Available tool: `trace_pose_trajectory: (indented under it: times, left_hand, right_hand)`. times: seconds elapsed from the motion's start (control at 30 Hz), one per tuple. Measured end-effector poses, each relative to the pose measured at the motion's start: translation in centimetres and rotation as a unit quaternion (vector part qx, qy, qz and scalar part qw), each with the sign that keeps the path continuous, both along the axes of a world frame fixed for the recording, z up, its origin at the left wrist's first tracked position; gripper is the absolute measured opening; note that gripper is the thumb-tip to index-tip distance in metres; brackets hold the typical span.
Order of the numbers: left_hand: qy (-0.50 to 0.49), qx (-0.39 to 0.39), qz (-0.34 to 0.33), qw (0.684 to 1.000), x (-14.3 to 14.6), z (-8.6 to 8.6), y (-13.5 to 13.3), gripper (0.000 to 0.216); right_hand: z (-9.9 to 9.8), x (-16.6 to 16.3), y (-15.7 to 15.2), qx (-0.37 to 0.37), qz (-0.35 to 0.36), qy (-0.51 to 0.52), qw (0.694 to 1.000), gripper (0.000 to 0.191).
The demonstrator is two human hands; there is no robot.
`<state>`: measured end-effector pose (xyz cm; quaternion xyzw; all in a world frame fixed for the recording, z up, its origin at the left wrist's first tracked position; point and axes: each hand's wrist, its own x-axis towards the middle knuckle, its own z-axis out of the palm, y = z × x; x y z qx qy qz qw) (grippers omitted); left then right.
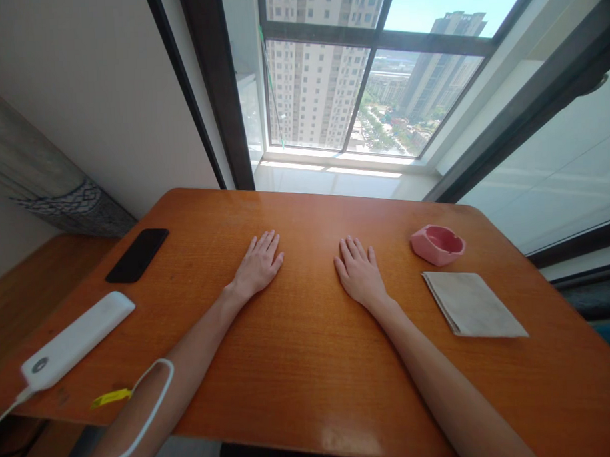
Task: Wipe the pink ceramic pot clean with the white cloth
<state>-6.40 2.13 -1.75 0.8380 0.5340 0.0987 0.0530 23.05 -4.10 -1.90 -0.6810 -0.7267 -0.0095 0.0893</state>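
Observation:
My left hand [259, 265] lies flat, palm down, on the orange wooden table [309, 361], fingers stretched toward the window and holding nothing. My right hand [359, 273] rests the same way a short gap to its right, fingers out and empty. To the right of my right hand stands a pink ashtray [438, 243]. A folded beige cloth [472, 304] lies just in front of the ashtray. A black phone [138, 254] lies face down at the left of the table, well away from my left hand.
A white power bank [73, 341] with a white cable [155, 400] lies at the table's near left; the cable loops over my left forearm. A yellow tag [111, 397] sits near the front edge. A large window [360, 86] is behind the table.

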Motion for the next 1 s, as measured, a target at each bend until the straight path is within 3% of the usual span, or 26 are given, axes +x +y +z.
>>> trace_pose_trajectory:
  times: [0.33,0.47,0.6,0.73,0.9,1.0]
  left_hand:
    - [-0.010,0.016,-0.008,1.000,-0.2,-0.7,0.2,0.067]
    - [-0.011,0.010,-0.008,1.000,-0.1,-0.6,0.2,0.068]
    - [-0.015,0.006,-0.008,1.000,-0.1,-0.4,0.1,0.068]
    - [-0.018,0.006,-0.008,1.000,-0.1,-0.3,0.2,0.067]
    - [-0.012,-0.002,-0.004,1.000,-0.1,-0.2,0.1,0.068]
    - [-0.013,-0.001,-0.005,1.000,0.0,-0.1,0.0,0.067]
  right_hand:
    - [0.1,-0.2,-0.2,0.032,0.005,0.047,0.998,0.061]
    - [1.4,2.4,0.1,0.153,-0.030,0.073,0.985,0.057]
    - [2.7,8.1,0.1,0.285,-0.171,0.035,0.942,0.058]
    - [2.3,12.7,-0.2,0.271,-0.246,0.049,0.929,0.060]
    - [1.5,14.3,-0.4,0.237,-0.281,0.082,0.926,0.065]
    - [1.3,15.4,-0.5,0.236,-0.307,0.118,0.914,0.083]
